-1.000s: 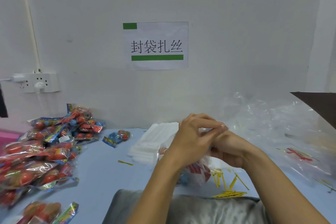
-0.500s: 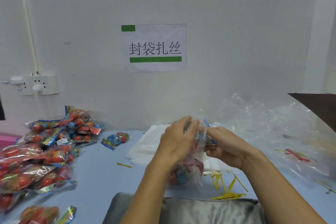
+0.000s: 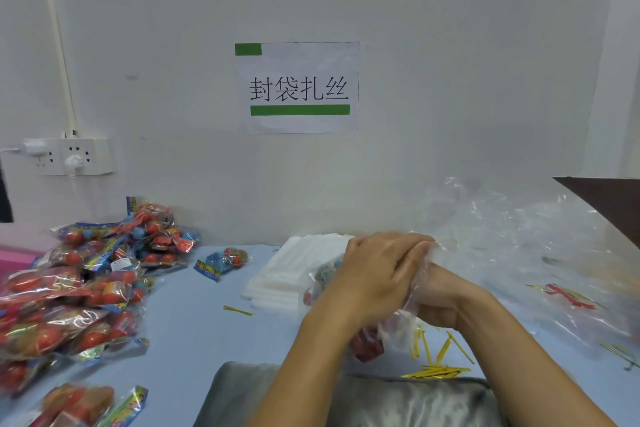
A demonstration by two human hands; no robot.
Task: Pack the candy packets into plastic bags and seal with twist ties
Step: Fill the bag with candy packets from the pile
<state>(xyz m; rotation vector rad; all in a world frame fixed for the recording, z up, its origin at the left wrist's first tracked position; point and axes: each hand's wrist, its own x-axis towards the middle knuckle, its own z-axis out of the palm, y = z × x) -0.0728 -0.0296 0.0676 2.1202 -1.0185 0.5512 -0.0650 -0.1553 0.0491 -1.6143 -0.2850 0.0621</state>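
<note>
Plastic bag [image 3: 398, 326]: clear, crumpled film holding red and blue candy packets [image 3: 367, 347]; held just above the blue table [image 3: 194, 319], near its front edge.
Left hand [image 3: 375, 277]: fingers curled round the gathered bag neck.
Right hand [image 3: 446, 298]: beneath the left hand, fingers curled on the same neck.
Twist ties [image 3: 436, 371]: loose yellow strips on the table below the bag.
Change: half a second ago the hands were side by side; now the left hand overlaps the right.
</note>
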